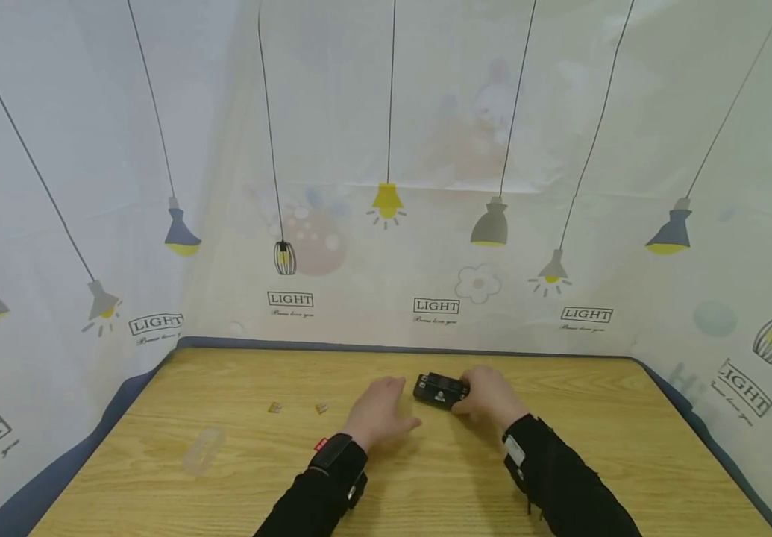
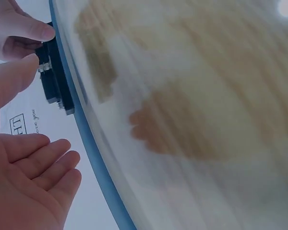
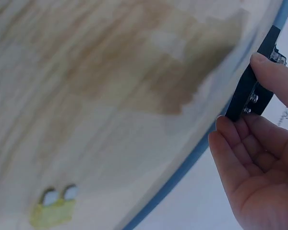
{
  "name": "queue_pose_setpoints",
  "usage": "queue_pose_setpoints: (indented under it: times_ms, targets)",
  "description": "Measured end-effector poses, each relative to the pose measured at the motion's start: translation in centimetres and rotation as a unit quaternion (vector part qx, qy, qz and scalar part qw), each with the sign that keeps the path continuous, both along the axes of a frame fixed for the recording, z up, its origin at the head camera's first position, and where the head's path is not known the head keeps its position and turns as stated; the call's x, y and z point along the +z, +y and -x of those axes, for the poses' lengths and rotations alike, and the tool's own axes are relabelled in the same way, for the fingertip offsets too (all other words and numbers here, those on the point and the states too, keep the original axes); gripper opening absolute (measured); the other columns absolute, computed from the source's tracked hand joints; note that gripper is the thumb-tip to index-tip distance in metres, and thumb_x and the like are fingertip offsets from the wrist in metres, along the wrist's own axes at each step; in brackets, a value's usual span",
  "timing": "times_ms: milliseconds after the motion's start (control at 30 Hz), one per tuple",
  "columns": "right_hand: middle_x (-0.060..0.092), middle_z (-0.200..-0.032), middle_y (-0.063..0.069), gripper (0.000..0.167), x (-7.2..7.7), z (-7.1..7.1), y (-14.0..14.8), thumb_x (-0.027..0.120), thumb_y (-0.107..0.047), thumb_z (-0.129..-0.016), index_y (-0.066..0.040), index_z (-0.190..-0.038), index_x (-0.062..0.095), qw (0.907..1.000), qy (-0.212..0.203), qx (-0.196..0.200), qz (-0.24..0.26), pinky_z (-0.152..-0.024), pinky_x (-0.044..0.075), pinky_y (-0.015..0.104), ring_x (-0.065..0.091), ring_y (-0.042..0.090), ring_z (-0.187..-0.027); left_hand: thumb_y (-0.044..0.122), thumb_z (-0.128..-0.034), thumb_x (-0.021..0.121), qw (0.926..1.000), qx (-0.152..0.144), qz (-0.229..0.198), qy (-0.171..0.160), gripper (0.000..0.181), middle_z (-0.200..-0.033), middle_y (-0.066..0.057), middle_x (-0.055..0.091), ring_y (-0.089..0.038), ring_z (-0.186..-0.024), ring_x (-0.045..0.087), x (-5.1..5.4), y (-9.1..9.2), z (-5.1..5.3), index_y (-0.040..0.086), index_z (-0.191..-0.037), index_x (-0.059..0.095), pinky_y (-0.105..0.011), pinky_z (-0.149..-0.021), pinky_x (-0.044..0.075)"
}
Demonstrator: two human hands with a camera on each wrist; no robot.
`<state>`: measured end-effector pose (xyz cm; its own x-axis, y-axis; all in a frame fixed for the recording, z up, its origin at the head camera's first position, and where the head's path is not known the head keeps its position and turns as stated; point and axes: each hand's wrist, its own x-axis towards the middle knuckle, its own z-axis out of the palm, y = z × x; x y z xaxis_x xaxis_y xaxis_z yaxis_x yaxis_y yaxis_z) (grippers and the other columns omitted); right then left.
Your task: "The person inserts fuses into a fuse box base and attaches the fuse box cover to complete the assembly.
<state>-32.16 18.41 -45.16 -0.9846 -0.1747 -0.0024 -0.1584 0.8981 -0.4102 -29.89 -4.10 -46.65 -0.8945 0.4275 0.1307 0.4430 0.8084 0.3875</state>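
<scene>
My right hand (image 1: pixel 491 399) pinches one end of a black rectangular box (image 1: pixel 436 391), held close to the wooden table. In the right wrist view, thumb and fingers of the right hand (image 3: pixel 266 143) grip the box (image 3: pixel 240 93), which carries small silver fittings on one side. Its exact kind cannot be told. To its left, my left hand (image 1: pixel 380 414) has its thumb and fingers spread apart with nothing between them. Seen from the left wrist, the left hand (image 2: pixel 33 177) lies palm up in the picture, its thumb near the box (image 2: pixel 55 76).
Two small gold-coloured pieces lie on the table (image 1: pixel 594 432) left of my hands: one piece (image 1: pixel 274 408) farther out, another piece (image 1: pixel 321 408) nearer. A pale translucent patch (image 1: pixel 203 451) is at the left. A lamp-printed cloth (image 1: pixel 386 261) encloses the back and sides.
</scene>
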Motion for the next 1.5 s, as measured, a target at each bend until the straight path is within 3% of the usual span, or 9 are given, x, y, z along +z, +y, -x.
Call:
queue_pose_setpoints:
  times_ms: [400,700,933,1133,1500]
  targets:
    - [0.066,-0.088,0.002,0.037,1.9,-1.2,-0.8,0.09,-0.021,-0.071,-0.006,-0.1,0.073,0.9982,0.036,0.044,-0.015,-0.079,0.049,0.041,0.056,0.017,-0.078,0.028,-0.0792,0.084,0.9973,0.022,-0.062,0.032,0.067,-0.131,-0.017,0.058,-0.032,-0.122,0.054,0.8,-0.2,0.1,-0.001,-0.133,0.056,-0.044,-0.102,0.043]
    - [0.061,-0.084,-0.003,0.032,2.5,-2.8,-1.3,0.092,-0.019,-0.068,-0.009,-0.093,0.073,0.9931,0.07,0.094,-0.008,-0.076,0.049,0.039,0.055,0.014,-0.077,0.019,-0.0792,0.084,0.9963,-0.002,-0.079,0.032,0.054,-0.12,-0.014,0.061,-0.028,-0.109,0.058,1.2,-0.9,-0.5,0.0,-0.125,0.062,-0.042,-0.095,0.047]
    - [0.059,-0.086,-0.003,0.033,2.2,-4.0,-1.3,0.091,-0.018,-0.069,-0.009,-0.094,0.072,0.9888,0.078,0.127,-0.005,-0.076,0.049,0.038,0.054,0.013,-0.078,0.02,-0.0786,0.085,0.9948,-0.043,-0.091,0.014,0.048,-0.107,-0.01,0.061,-0.023,-0.095,0.056,1.5,-1.9,-1.3,0.0,-0.117,0.065,-0.036,-0.082,0.048]
    - [0.059,-0.087,-0.004,0.035,1.9,-5.1,-1.5,0.091,-0.02,-0.068,-0.008,-0.095,0.073,0.9856,0.08,0.149,-0.008,-0.076,0.049,0.038,0.054,0.013,-0.079,0.018,-0.0702,0.089,0.9948,-0.054,-0.086,0.008,0.04,-0.094,-0.007,0.061,-0.016,-0.082,0.051,1.5,-2.4,-2.1,0.003,-0.102,0.069,-0.033,-0.074,0.046]
    - [0.06,-0.091,-0.003,0.041,0.9,-6.9,-2.1,0.09,-0.024,-0.069,-0.006,-0.101,0.072,0.9839,0.037,0.175,-0.004,-0.077,0.05,0.038,0.056,0.014,-0.081,0.018,-0.0666,0.089,0.9963,-0.059,-0.047,-0.043,0.034,-0.085,0.003,0.058,-0.011,-0.073,0.049,1.3,-3.2,-3.8,0.007,-0.094,0.072,-0.029,-0.067,0.044]
